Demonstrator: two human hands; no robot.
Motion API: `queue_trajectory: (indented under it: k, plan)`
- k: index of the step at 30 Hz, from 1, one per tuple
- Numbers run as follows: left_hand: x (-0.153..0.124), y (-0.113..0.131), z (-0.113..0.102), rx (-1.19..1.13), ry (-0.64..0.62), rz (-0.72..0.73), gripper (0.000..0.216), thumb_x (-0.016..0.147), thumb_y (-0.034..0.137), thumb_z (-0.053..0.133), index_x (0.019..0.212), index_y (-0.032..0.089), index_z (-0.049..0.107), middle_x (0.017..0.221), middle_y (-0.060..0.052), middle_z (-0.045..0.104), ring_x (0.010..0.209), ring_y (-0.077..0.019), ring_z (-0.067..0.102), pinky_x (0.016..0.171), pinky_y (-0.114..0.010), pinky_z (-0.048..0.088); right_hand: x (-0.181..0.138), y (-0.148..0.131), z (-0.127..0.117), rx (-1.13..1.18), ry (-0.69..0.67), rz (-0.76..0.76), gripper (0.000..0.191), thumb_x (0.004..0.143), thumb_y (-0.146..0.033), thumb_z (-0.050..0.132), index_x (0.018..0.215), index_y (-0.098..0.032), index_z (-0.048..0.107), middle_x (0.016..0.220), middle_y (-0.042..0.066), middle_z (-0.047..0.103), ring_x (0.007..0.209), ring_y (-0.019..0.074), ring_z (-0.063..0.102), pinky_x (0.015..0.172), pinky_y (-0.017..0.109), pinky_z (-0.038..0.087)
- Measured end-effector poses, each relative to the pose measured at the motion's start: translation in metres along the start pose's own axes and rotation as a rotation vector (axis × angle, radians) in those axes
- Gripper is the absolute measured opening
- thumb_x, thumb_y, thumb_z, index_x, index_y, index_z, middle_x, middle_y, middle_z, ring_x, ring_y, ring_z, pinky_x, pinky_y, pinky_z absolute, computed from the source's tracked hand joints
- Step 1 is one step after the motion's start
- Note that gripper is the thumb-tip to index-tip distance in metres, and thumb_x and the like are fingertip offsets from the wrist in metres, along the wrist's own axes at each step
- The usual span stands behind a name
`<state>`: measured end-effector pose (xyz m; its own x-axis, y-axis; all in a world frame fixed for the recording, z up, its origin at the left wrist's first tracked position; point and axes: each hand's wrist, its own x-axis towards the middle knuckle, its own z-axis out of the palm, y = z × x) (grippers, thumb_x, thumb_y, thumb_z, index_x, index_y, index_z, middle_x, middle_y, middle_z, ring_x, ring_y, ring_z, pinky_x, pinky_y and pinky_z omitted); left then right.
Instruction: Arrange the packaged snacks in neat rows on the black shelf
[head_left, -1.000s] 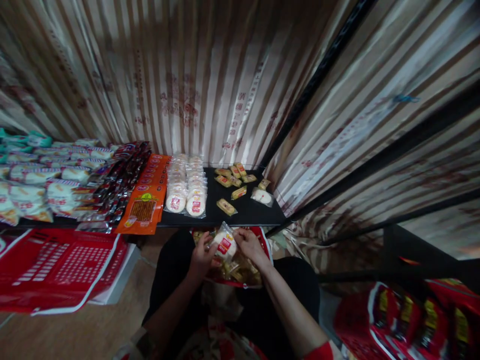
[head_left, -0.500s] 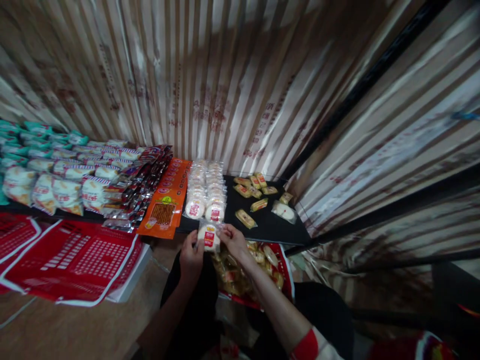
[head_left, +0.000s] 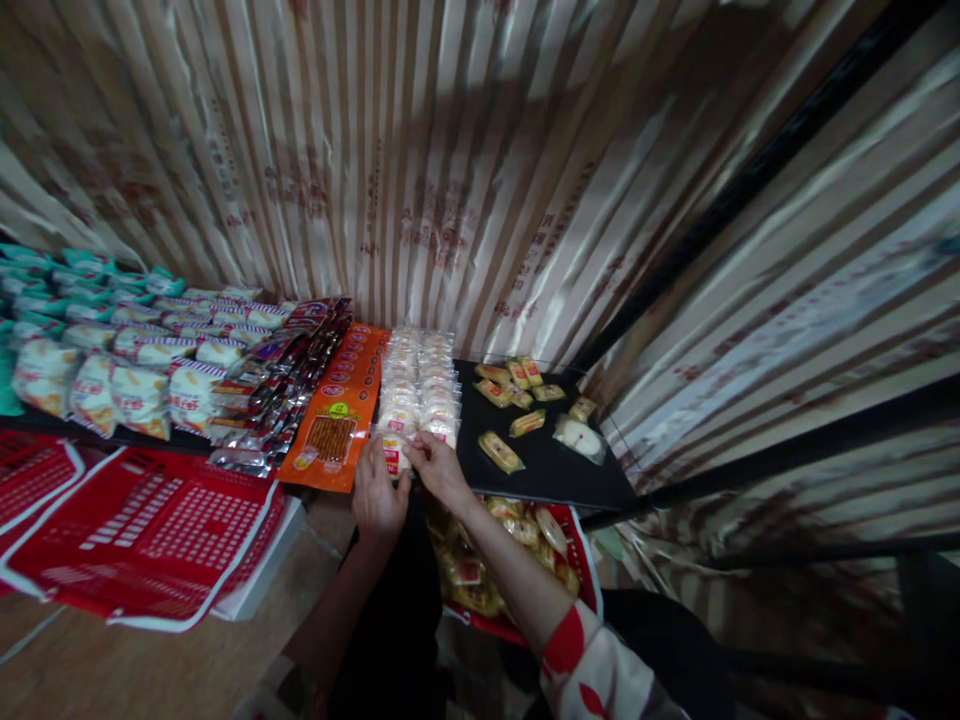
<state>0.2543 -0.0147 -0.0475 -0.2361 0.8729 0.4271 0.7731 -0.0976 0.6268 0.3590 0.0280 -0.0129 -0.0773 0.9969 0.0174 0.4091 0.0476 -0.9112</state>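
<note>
A round white cracker in a clear wrapper with a red label is held between my two hands at the front edge of the black shelf. My left hand grips its left side, and my right hand pinches its right side. Right behind it, two rows of similar wrapped white crackers run back toward the wall; my fingers partly cover the front ones. An orange snack bag lies just left of the rows.
Small yellow-wrapped snacks and an oval white packet lie on the right of the shelf. Below is a red bag of wrapped snacks. Dark packets and white packets fill the left. A black bar slants at right.
Both hands have moved forward and left with the wrapped cracker, from below the shelf edge up to the front of the left cracker row. The view has shifted slightly.
</note>
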Motion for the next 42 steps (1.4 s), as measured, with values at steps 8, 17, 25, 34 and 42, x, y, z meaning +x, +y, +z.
queue_trajectory:
  k: [8, 17, 25, 34, 42]
  plan:
    - [0.016, 0.001, 0.007, 0.048, 0.005, 0.038, 0.058, 0.084, 0.03, 0.051, 0.136, 0.012, 0.032, 0.132, -0.018, 0.045, 0.123, -0.0307, 0.041, 0.101, -0.043, 0.037, -0.013, 0.026, -0.019, -0.606, 0.361, -0.359, 0.033, 0.091, -0.025, 0.039, 0.114, -0.014, 0.06, 0.136, 0.013, 0.047, 0.129, 0.0253, 0.032, 0.105, 0.045, 0.032]
    - [0.024, -0.004, 0.018, 0.073, 0.086, 0.102, 0.04, 0.087, 0.036, 0.047, 0.119, 0.012, 0.051, 0.124, -0.019, 0.046, 0.116, -0.0316, 0.043, 0.094, -0.046, 0.042, -0.018, 0.054, -0.017, -0.772, 0.362, -0.445, 0.039, 0.093, -0.022, 0.038, 0.129, -0.013, 0.049, 0.147, 0.014, 0.032, 0.137, 0.0273, 0.02, 0.103, 0.049, 0.034]
    - [0.03, -0.002, 0.02, 0.129, 0.113, 0.101, 0.033, 0.087, 0.031, 0.049, 0.112, 0.011, 0.056, 0.111, -0.017, 0.05, 0.103, -0.0291, 0.048, 0.086, -0.042, 0.045, -0.017, 0.052, -0.012, -0.806, 0.393, -0.41, 0.04, 0.091, -0.021, 0.038, 0.128, -0.009, 0.049, 0.145, 0.017, 0.033, 0.136, 0.0294, 0.022, 0.102, 0.048, 0.035]
    - [0.031, 0.003, 0.022, 0.129, 0.086, 0.055, 0.034, 0.088, 0.031, 0.046, 0.115, 0.012, 0.055, 0.113, -0.017, 0.048, 0.107, -0.0293, 0.046, 0.086, -0.041, 0.045, -0.015, 0.054, -0.01, -0.83, 0.402, -0.409, 0.04, 0.092, -0.02, 0.037, 0.128, -0.008, 0.048, 0.145, 0.018, 0.034, 0.136, 0.0294, 0.023, 0.102, 0.048, 0.036]
    - [0.035, 0.004, 0.024, 0.171, 0.073, 0.059, 0.035, 0.088, 0.031, 0.046, 0.115, 0.011, 0.055, 0.113, -0.017, 0.049, 0.107, -0.0297, 0.045, 0.087, -0.041, 0.045, -0.016, 0.05, -0.009, -0.882, 0.381, -0.352, 0.041, 0.091, -0.02, 0.038, 0.13, -0.009, 0.047, 0.145, 0.018, 0.034, 0.136, 0.0299, 0.024, 0.102, 0.046, 0.036]
